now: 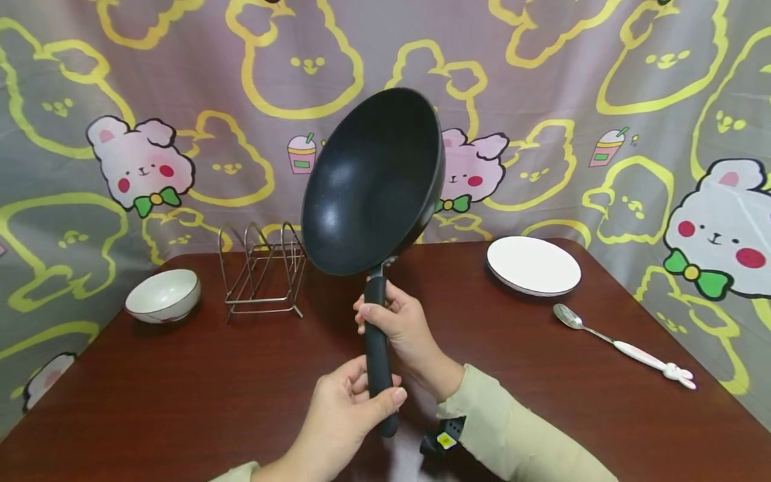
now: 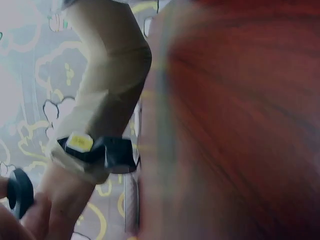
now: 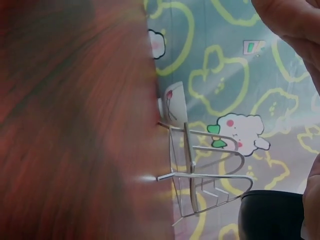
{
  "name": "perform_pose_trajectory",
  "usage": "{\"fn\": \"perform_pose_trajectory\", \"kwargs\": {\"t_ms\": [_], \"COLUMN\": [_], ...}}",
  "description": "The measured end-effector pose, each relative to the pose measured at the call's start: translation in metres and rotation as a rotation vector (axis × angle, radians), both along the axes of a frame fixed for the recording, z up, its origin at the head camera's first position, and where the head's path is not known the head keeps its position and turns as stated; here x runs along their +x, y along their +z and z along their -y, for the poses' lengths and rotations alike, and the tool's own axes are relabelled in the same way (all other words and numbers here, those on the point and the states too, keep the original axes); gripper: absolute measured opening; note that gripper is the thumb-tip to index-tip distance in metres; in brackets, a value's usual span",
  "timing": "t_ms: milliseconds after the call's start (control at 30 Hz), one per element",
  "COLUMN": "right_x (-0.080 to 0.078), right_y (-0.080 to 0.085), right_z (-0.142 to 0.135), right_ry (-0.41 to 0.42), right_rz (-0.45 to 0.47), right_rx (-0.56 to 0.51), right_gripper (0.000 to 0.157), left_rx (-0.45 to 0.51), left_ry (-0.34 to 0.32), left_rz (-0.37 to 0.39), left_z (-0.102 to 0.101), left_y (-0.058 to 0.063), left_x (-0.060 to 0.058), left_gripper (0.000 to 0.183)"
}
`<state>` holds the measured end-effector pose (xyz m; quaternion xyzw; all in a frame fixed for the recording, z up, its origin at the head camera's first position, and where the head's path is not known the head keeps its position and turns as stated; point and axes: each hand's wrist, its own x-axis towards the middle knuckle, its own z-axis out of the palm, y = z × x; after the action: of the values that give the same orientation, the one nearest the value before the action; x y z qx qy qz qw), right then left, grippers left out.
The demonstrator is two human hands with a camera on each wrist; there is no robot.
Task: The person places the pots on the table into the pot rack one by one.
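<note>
A black wok [image 1: 373, 181] is held up over the table, tilted so its dark inside faces the head camera. My right hand [image 1: 397, 321] grips the upper part of its black handle [image 1: 376, 348], thumb across the front. Lower down, near the handle's end, my left hand [image 1: 343, 408] holds it between thumb and fingers. In the left wrist view the handle's tip [image 2: 20, 192] shows beside the fingers. The right wrist view catches part of the wok [image 3: 272, 215] at the lower right, next to the hand's edge.
On the brown table [image 1: 241, 388], a wire rack [image 1: 262, 308] stands behind at left, beside a white bowl [image 1: 164, 296]. A white plate [image 1: 533, 266] lies at the back right, with a bunny-handled spoon [image 1: 623, 345] in front of it. A patterned curtain [image 1: 211, 67] hangs behind.
</note>
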<state>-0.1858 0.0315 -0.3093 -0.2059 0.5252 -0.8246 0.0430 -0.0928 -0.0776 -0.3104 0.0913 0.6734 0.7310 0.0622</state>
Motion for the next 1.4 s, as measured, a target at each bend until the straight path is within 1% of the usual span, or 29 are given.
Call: {"fn": "perform_pose_trajectory", "kwargs": {"t_ms": [133, 300, 367, 500, 600, 700, 800, 933, 1067, 1133, 1233, 1400], "right_x": [0.001, 0.003, 0.002, 0.001, 0.002, 0.003, 0.004, 0.004, 0.005, 0.006, 0.006, 0.005], "right_y": [0.001, 0.001, 0.0, 0.002, 0.006, 0.012, 0.017, 0.02, 0.019, 0.018, 0.017, 0.019], "right_z": [0.0, 0.002, 0.003, 0.004, 0.007, 0.011, 0.015, 0.02, 0.025, 0.028, 0.033, 0.042], "right_ry": [-0.001, 0.013, 0.011, -0.007, -0.011, 0.003, 0.017, 0.044, 0.079, 0.087, 0.083, 0.043], "right_rz": [-0.025, -0.073, -0.105, -0.182, -0.212, -0.204, -0.181, -0.131, -0.081, -0.072, -0.089, -0.17], "right_rx": [0.029, 0.025, 0.035, 0.078, 0.114, 0.135, 0.128, 0.083, 0.059, 0.066, 0.098, 0.184], "right_gripper": [0.03, 0.036, 0.037, 0.034, 0.033, 0.032, 0.037, 0.049, 0.052, 0.053, 0.053, 0.052], "left_rx": [0.014, 0.019, 0.01, -0.006, -0.008, -0.007, 0.008, 0.048, 0.081, 0.099, 0.128, 0.133], "left_ry": [-0.053, -0.081, -0.098, -0.132, -0.134, -0.124, -0.131, -0.165, -0.21, -0.233, -0.262, -0.286], "left_rz": [-0.001, -0.008, -0.024, -0.06, -0.09, -0.126, -0.146, -0.109, -0.078, -0.085, -0.111, -0.213], "left_z": [0.003, 0.008, 0.01, 0.014, 0.017, 0.021, 0.025, 0.032, 0.04, 0.045, 0.052, 0.063], "left_y": [-0.001, -0.003, -0.004, -0.006, -0.007, -0.005, -0.002, -0.001, -0.006, -0.01, -0.016, -0.023], "left_x": [0.0, 0.001, 0.001, 0.0, 0.001, 0.003, 0.004, 0.005, 0.005, 0.004, 0.003, 0.0], "left_gripper": [0.054, 0.054, 0.054, 0.055, 0.054, 0.052, 0.052, 0.054, 0.056, 0.055, 0.053, 0.049]}}
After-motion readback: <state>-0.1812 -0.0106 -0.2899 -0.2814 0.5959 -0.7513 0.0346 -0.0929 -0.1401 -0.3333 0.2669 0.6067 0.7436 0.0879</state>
